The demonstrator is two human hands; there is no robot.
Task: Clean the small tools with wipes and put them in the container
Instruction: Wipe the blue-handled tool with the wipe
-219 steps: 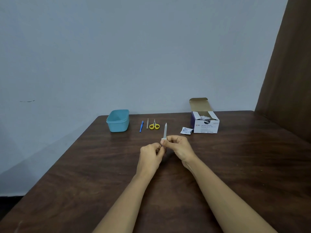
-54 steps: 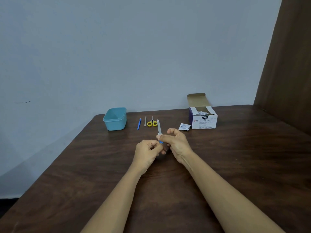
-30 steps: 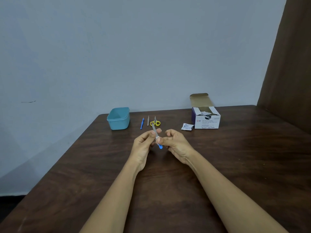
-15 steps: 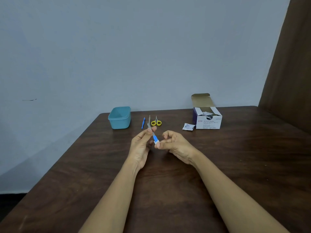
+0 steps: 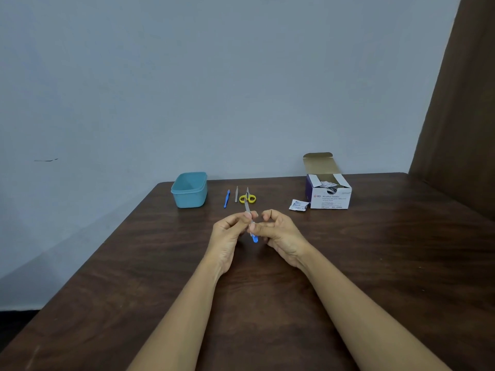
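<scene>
Above the middle of the table, my left hand (image 5: 229, 231) pinches the grey upper part of a slim tool with a blue handle (image 5: 254, 238). My right hand (image 5: 278, 234) pinches the same tool lower down, with a small white wipe (image 5: 252, 225) wrapped round it between the fingers. The tool points away from me, blue end toward me. Farther back lie a blue tool (image 5: 227, 198), a grey tool (image 5: 236, 194) and yellow-handled scissors (image 5: 248, 198) in a row. A teal container (image 5: 189, 190) stands to their left.
An open box of alcohol swabs (image 5: 329, 197) stands at the back right, with a torn swab packet (image 5: 299, 205) beside it. The dark wooden table (image 5: 375, 263) meets a pale wall behind and a brown panel at the right.
The tool has been turned end over end since the first frames: its blue handle now points toward me. Over the last half second my hands shifted slightly along it.
</scene>
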